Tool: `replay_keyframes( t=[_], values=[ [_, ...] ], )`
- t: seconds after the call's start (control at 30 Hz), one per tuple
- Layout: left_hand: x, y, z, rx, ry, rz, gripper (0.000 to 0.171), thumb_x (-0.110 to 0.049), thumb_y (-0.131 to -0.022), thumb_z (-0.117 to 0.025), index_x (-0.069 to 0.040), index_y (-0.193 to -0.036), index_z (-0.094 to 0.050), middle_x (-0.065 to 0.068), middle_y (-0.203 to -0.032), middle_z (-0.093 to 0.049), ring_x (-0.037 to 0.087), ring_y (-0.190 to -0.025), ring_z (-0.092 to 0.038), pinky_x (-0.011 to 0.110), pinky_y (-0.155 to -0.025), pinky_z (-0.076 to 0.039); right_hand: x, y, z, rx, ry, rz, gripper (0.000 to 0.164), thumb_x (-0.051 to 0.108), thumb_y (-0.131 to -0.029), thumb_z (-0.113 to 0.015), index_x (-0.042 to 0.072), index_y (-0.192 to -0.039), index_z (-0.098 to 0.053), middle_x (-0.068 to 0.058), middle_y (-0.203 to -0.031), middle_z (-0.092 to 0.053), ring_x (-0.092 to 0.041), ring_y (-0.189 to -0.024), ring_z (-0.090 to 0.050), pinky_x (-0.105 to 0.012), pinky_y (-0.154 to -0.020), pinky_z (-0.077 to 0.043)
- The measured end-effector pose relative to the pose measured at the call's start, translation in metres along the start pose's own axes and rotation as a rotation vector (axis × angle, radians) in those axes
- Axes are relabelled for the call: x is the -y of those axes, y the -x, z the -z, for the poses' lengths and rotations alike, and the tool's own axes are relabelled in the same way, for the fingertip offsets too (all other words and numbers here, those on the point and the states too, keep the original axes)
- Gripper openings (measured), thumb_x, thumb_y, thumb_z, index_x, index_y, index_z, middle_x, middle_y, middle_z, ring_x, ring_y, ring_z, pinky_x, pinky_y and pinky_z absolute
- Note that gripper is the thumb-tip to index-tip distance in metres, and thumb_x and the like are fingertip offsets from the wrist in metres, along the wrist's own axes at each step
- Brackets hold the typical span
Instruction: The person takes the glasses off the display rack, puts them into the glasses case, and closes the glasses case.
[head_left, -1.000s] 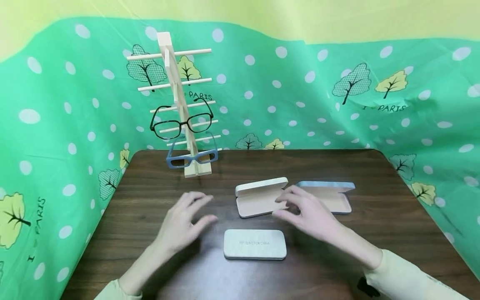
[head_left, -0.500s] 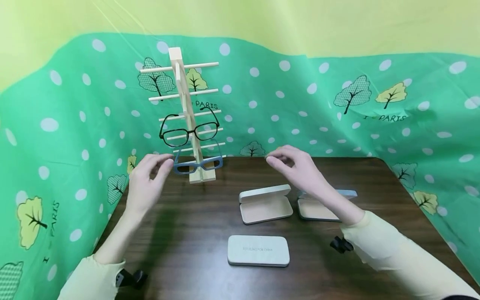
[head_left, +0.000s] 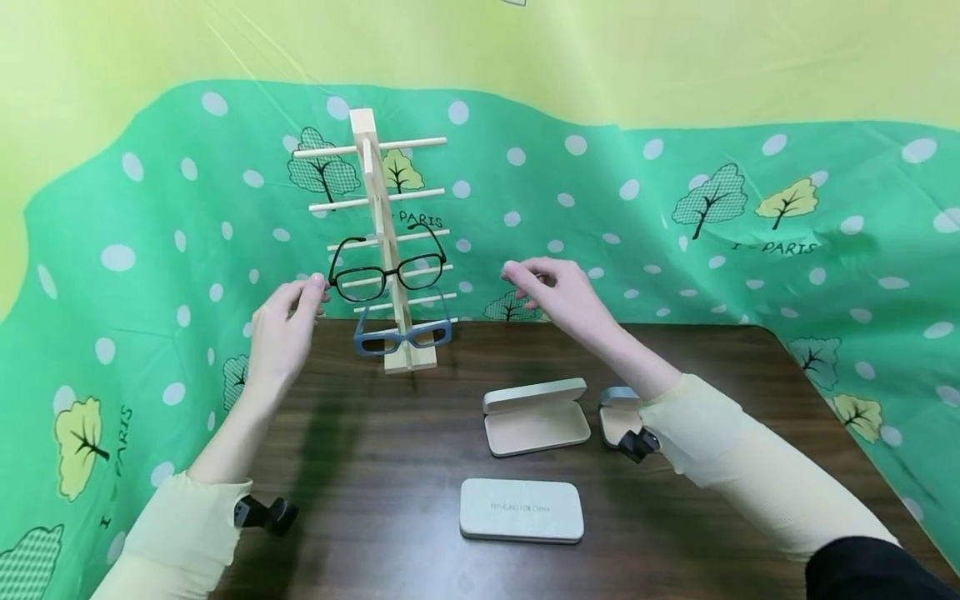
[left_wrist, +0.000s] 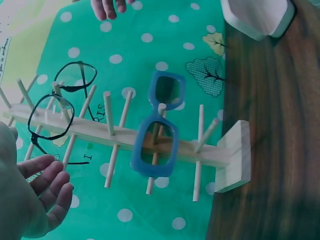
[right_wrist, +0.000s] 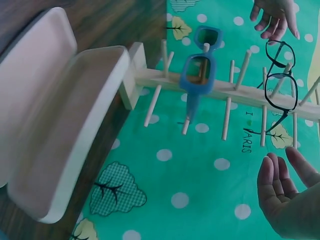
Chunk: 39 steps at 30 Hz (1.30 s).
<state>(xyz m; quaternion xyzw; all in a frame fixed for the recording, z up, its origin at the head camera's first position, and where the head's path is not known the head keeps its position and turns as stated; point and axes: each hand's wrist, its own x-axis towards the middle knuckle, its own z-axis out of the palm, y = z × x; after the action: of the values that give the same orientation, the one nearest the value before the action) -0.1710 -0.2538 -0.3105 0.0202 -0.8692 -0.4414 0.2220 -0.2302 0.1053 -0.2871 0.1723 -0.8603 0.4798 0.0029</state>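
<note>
While the black glasses [head_left: 391,272] hung on the wooden rack [head_left: 382,221], seen from the head, the left hand [head_left: 281,333] was just beside their left end, and they sat at its 2 o'clock. Its fingers were loose and pinched nothing; I could not tell if a tip touched the black glasses. The right hand [head_left: 566,300] hung in the air, thumb and fingers apart, with the black glasses well off at its 9 o'clock. It looked like the step was reaching for them. The next move seemed to need the right hand to go toward 9 o'clock, then a soft pinch on both ends. The blue glasses [head_left: 405,337] were just below, at 6 o'clock, so a low pull could bump them. The rack's foot [head_left: 410,358] was near the far edge of the table [head_left: 420,467], so pushing toward 12 o'clock had little room. A wide gap lay between the right hand and the wooden rack.
</note>
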Motion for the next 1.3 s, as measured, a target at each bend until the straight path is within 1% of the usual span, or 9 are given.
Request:
replay_keyframes(
  t=[0.1, 0.2, 0.43, 0.57, 0.73, 0.87, 0.97, 1.13, 1.3],
  values=[
    [-0.002, -0.006, 0.002, 0.042, 0.023, 0.053, 0.063, -0.064, -0.104, -0.041, -0.012, -0.123, -0.072, 0.012, -0.119, -0.073, -0.002, -0.088, -0.062, 0.023, -0.086, -0.05, 0.005, -0.011, -0.006, 0.017, -0.054, -0.01, 0.049, 0.057, -0.102, -0.055, 0.016, -0.123, -0.073, -0.006, -0.129, -0.073, -0.025, -0.103, -0.069, -0.036, -0.088, -0.06],
    [-0.004, -0.011, 0.003, 0.073, 0.063, 0.1, 0.067, -0.068, -0.101, -0.041, -0.012, -0.125, -0.07, 0.013, -0.12, -0.072, 0.001, -0.09, -0.065, 0.017, -0.085, -0.052, 0.01, -0.021, -0.013, 0.029, -0.091, -0.025, 0.051, 0.055, -0.103, -0.055, 0.012, -0.124, -0.073, -0.008, -0.131, -0.072, -0.03, -0.106, -0.068, -0.037, -0.089, -0.06],
    [-0.005, -0.018, 0.004, 0.123, 0.153, 0.182, 0.069, -0.069, -0.1, -0.045, -0.007, -0.12, -0.069, -0.008, -0.102, -0.069, 0.006, -0.093, -0.065, 0.015, -0.081, -0.053, 0.02, -0.041, -0.031, 0.059, -0.171, -0.089, 0.051, 0.053, -0.101, -0.058, 0.01, -0.125, -0.073, -0.011, -0.131, -0.071, -0.027, -0.109, -0.068, -0.038, -0.093, -0.059],
    [-0.004, -0.02, 0.005, 0.151, 0.202, 0.219, 0.07, -0.067, -0.1, -0.048, -0.002, -0.116, -0.07, -0.01, -0.092, -0.071, 0.008, -0.089, -0.067, 0.015, -0.078, -0.053, 0.023, -0.051, -0.042, 0.084, -0.188, -0.12, 0.054, 0.054, -0.101, -0.058, 0.008, -0.125, -0.073, -0.009, -0.133, -0.07, -0.025, -0.11, -0.068, -0.039, -0.094, -0.059],
    [-0.002, -0.022, 0.004, 0.169, 0.24, 0.224, 0.068, -0.063, -0.1, -0.051, 0.0, -0.113, -0.072, -0.015, -0.084, -0.072, 0.005, -0.085, -0.068, 0.016, -0.075, -0.053, 0.025, -0.059, -0.053, 0.103, -0.246, -0.155, 0.052, 0.052, -0.102, -0.058, 0.007, -0.123, -0.073, -0.009, -0.135, -0.068, -0.028, -0.112, -0.069, -0.043, -0.098, -0.058],
    [-0.002, -0.021, 0.002, 0.163, 0.269, 0.218, 0.061, -0.059, -0.1, -0.056, -0.002, -0.11, -0.075, -0.018, -0.087, -0.073, 0.004, -0.085, -0.067, 0.018, -0.076, -0.053, 0.027, -0.062, -0.058, 0.108, -0.319, -0.182, 0.048, 0.045, -0.103, -0.059, 0.004, -0.124, -0.072, -0.012, -0.131, -0.068, -0.034, -0.117, -0.068, -0.045, -0.102, -0.056],
    [-0.002, -0.02, 0.0, 0.15, 0.275, 0.202, 0.057, -0.055, -0.101, -0.058, -0.001, -0.109, -0.075, -0.019, -0.09, -0.072, 0.005, -0.086, -0.066, 0.019, -0.077, -0.053, 0.03, -0.063, -0.06, 0.107, -0.364, -0.196, 0.044, 0.039, -0.104, -0.061, 0.001, -0.123, -0.072, -0.01, -0.125, -0.068, -0.034, -0.119, -0.067, -0.045, -0.103, -0.055],
    [-0.002, -0.019, -0.005, 0.117, 0.283, 0.17, 0.05, -0.05, -0.102, -0.059, -0.002, -0.104, -0.075, -0.019, -0.089, -0.069, 0.006, -0.086, -0.065, 0.02, -0.078, -0.053, 0.034, -0.063, -0.063, 0.089, -0.413, -0.196, 0.038, 0.032, -0.104, -0.061, -0.002, -0.117, -0.072, -0.003, -0.11, -0.068, -0.024, -0.103, -0.068, -0.046, -0.104, -0.055],
    [-0.004, -0.019, -0.006, 0.081, 0.308, 0.176, 0.039, -0.045, -0.102, -0.062, -0.007, -0.101, -0.075, -0.016, -0.082, -0.07, 0.008, -0.089, -0.063, 0.021, -0.079, -0.053, 0.038, -0.063, -0.064, 0.075, -0.449, -0.189, 0.029, 0.029, -0.104, -0.062, 0.003, -0.106, -0.074, -0.009, -0.107, -0.071, -0.017, -0.092, -0.067, -0.045, -0.103, -0.055]
  ],
)
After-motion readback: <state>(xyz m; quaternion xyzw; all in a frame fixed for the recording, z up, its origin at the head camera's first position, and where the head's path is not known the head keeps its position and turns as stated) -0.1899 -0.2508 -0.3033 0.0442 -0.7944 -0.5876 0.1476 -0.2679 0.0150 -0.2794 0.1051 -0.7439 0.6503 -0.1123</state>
